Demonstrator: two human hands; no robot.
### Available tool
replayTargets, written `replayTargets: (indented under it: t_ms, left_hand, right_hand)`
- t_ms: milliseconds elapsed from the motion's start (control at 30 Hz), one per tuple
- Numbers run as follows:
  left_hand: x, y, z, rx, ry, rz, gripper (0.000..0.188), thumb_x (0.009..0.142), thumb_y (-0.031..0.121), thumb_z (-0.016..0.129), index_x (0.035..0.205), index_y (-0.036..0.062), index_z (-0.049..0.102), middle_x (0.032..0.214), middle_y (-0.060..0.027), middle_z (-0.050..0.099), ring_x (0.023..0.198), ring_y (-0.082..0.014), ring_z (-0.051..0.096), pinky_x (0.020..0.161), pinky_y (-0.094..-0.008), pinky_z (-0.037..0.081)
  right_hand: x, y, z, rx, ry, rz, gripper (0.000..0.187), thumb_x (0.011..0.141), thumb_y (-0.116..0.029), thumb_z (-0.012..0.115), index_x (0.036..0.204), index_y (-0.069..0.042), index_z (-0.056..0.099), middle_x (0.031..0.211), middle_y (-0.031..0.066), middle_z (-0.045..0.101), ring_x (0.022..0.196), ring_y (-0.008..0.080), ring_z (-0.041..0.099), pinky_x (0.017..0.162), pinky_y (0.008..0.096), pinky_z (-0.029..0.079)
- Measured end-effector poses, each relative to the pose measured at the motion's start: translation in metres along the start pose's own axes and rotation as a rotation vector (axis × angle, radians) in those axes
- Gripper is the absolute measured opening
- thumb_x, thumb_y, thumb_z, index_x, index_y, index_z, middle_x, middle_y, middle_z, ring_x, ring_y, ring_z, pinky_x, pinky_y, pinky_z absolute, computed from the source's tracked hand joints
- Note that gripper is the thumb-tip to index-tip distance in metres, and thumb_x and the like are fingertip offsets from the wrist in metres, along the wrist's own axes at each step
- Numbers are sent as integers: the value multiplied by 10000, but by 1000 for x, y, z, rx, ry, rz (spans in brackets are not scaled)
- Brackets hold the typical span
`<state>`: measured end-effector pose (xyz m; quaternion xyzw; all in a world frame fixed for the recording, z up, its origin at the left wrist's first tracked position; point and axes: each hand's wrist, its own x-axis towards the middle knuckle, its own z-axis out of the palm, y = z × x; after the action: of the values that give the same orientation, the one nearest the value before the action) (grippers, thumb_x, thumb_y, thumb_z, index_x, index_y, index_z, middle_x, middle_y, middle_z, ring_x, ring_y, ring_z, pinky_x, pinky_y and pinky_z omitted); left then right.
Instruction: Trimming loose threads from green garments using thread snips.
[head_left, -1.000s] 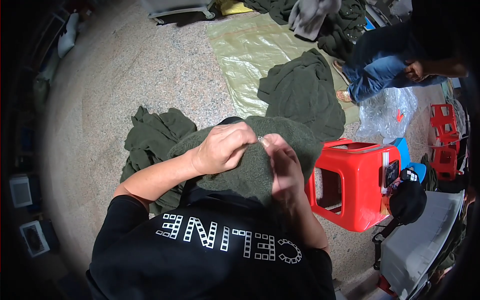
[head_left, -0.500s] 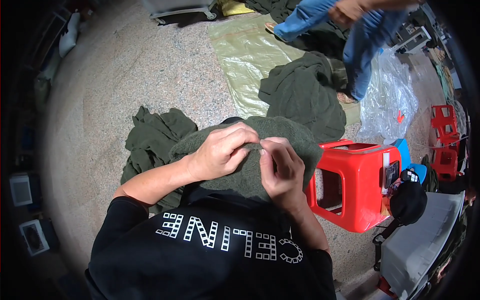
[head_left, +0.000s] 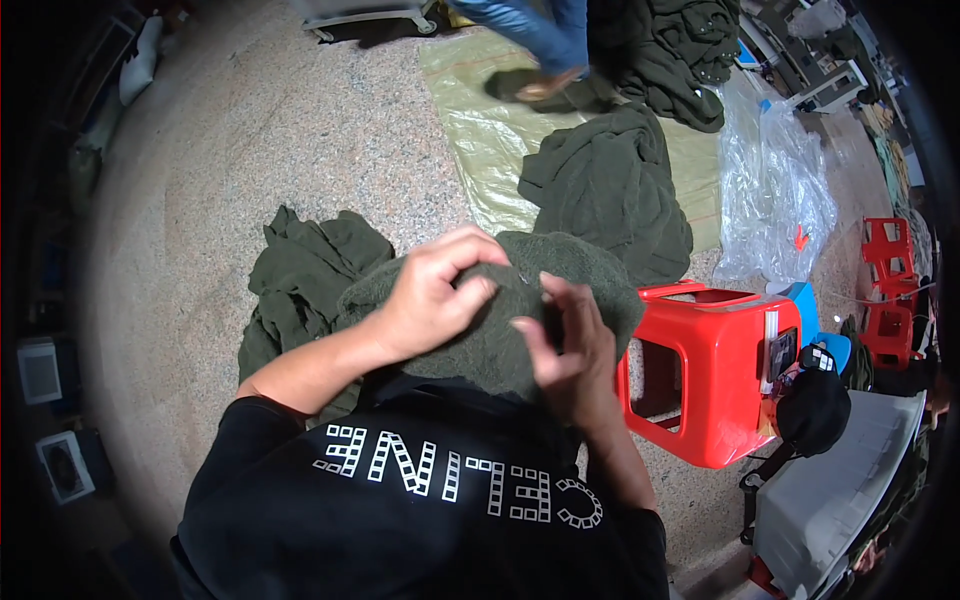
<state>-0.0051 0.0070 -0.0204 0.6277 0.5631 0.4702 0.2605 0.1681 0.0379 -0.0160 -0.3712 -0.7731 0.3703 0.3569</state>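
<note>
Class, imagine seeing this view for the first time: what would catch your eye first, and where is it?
First, probably the bright red plastic stool right of centre. Next come the hands in the middle: the left hand grips dark green fabric, while the right hand is open beside it. At the top, a blue-trousered leg shows above a shiny yellowish-green sheet.

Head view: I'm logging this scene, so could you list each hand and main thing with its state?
Lap cloth: bunched
Left hand: curled, pinching the lap cloth
Right hand: open, thumb and fingers parted
Left cloth: crumpled
Far cloth: crumpled
Tarp: spread out, partly covered
Clear plastic: crinkled
Large red stool: upright
</note>
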Motion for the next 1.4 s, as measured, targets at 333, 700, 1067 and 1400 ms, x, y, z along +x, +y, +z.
replayTargets:
  t_ms: [333,700,1067,1400]
  left_hand:
    - [0,-9,-54,408,0,-108,131,725,-58,580,852,-24,585,767,-124,578,650,-248,591,580,-298,472]
    - [-22,0,-43,-1300,-135,-946,200,777,-13,590,976,-27,593,899,-110,648,803,-170,641,761,-294,520]
    - [-31,-6,-25,-1505,-338,-1084,260,785,-18,565,1042,-60,562,972,-142,629,871,-212,632,797,-332,513]
    - [-45,12,-7,-1833,-697,-731,393,705,-38,647,1076,-98,532,1025,-148,615,836,-183,638,741,-278,524]
  right_hand:
    - [-21,40,-57,-135,-7,354,150,779,42,493,904,3,566,838,161,592,758,305,605,655,345,478]
    - [-31,70,-57,-251,240,160,290,831,-22,385,1088,16,512,1008,178,586,931,286,579,821,337,435]
    - [-10,108,-28,-418,267,265,321,781,-14,374,1066,2,520,935,221,579,806,343,585,712,371,465]
    - [-2,124,16,-323,199,26,298,788,-2,367,1042,5,523,941,204,574,815,408,562,697,426,474]
